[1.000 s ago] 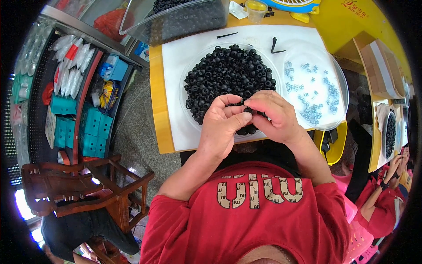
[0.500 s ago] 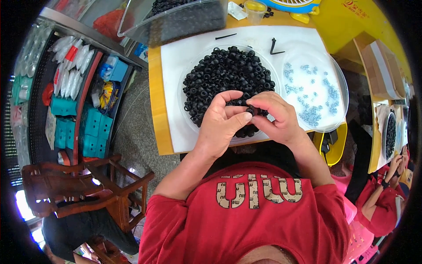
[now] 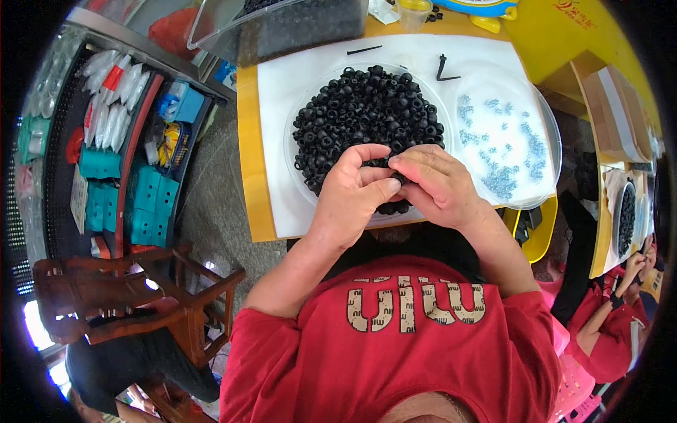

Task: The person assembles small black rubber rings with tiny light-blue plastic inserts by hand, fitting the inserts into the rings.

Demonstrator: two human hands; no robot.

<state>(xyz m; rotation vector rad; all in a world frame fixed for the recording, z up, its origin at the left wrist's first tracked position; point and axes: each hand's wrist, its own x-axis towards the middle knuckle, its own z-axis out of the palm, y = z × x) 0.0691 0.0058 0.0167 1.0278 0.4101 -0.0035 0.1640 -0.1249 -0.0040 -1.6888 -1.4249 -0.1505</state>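
Observation:
My left hand (image 3: 352, 194) and my right hand (image 3: 437, 187) meet fingertip to fingertip over the near edge of a clear round dish (image 3: 300, 173) heaped with small black rings (image 3: 367, 113). Together the fingers pinch a small black part between them; it is mostly hidden by the fingers. To the right a second clear dish (image 3: 546, 130) holds several tiny pale blue pieces (image 3: 501, 176). Both dishes rest on a white sheet (image 3: 278, 106) over a yellow table (image 3: 248, 169).
A clear bin (image 3: 282, 28) of black parts stands at the table's far edge. Two thin black sticks (image 3: 443, 67) lie on the sheet. A wooden chair (image 3: 120, 296) and shelves of teal boxes (image 3: 141, 204) are to my left. Another person in red (image 3: 613, 331) works at the right.
Both hands stay over the dish's near edge; the fingers have shifted slightly around the small black part.

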